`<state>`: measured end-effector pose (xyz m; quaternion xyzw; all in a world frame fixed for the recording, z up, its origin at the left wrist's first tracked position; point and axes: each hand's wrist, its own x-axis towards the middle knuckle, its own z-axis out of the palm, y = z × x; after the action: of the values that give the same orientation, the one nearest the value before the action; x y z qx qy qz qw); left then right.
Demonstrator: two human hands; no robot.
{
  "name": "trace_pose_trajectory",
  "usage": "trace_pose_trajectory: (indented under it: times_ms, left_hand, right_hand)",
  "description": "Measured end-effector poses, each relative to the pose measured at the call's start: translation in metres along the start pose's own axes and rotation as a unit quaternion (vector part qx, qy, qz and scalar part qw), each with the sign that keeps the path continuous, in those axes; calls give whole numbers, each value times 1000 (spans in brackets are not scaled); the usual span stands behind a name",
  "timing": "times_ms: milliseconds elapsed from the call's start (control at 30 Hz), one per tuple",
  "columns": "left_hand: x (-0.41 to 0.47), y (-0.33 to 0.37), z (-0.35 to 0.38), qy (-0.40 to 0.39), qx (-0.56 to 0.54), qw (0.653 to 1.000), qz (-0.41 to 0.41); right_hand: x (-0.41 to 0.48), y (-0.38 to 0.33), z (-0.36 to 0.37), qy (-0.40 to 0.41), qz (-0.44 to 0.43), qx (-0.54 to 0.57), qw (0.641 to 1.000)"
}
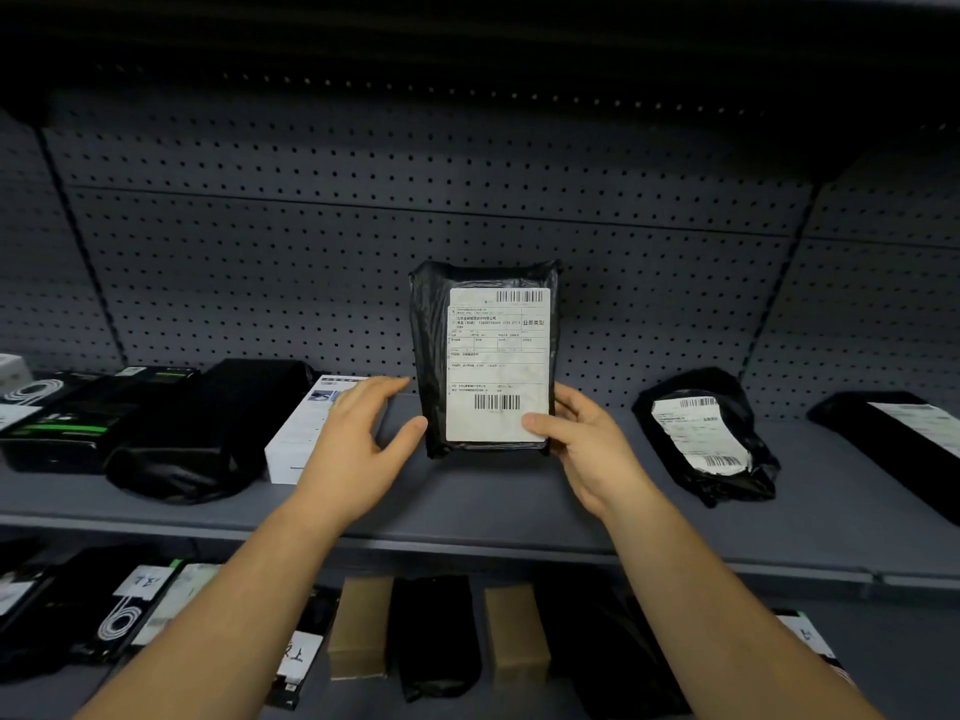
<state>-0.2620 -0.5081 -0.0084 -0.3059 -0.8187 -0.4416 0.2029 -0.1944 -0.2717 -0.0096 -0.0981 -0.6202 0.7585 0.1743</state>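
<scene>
At the far left of the grey shelf [493,504] lie black-and-green boxes [78,413] printed with a coiled white cable. Just beside them slumps a soft black bag [208,433], and a white box [301,439] lies against the bag's right side. The left grip [358,439] hovers above the near end of that white box. It is wide open, with the fingers spread and nearly straight, and holds nothing. Its thumb reaches to the lower left edge of the black parcel [431,345], touching it or just short of it; which one cannot be told. The parcel stands upright in the middle of the shelf, in front of the perforated back panel [311,241]. Its white shipping label [496,366] faces the camera, with barcodes at top and bottom. Whether its lower edge rests on the shelf or hangs just above it cannot be told. The right grip [587,449] has hold of the parcel's lower right corner, with the thumb pressed on the front of the label and the fingers curled round behind. Further right, well apart, a second black parcel [711,444] lies flat with a crumpled label, and a long black package [893,433] lies at the far right edge. On the lower shelf [909,667] stand two brown cartons [358,626] with dark bags between and beside them.
</scene>
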Motion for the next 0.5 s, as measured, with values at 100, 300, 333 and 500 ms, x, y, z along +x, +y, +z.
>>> trace_pose_trajectory:
  times_ms: [100,300,333,500]
  left_hand:
    - [-1,-3,4,-5,3,1000,7]
    - [-4,-12,12,-27,13,999,-15]
    - [-4,-14,12,-33,15,999,-18]
    - [-3,-24,11,-50,40,997,-34]
  right_hand:
    - [-1,3,-2,1,3,-7,1000]
    - [0,16,-4,15,54,-26,998]
    - [1,19,-4,21,67,-31,997]
    - [11,30,-4,53,118,-81,988]
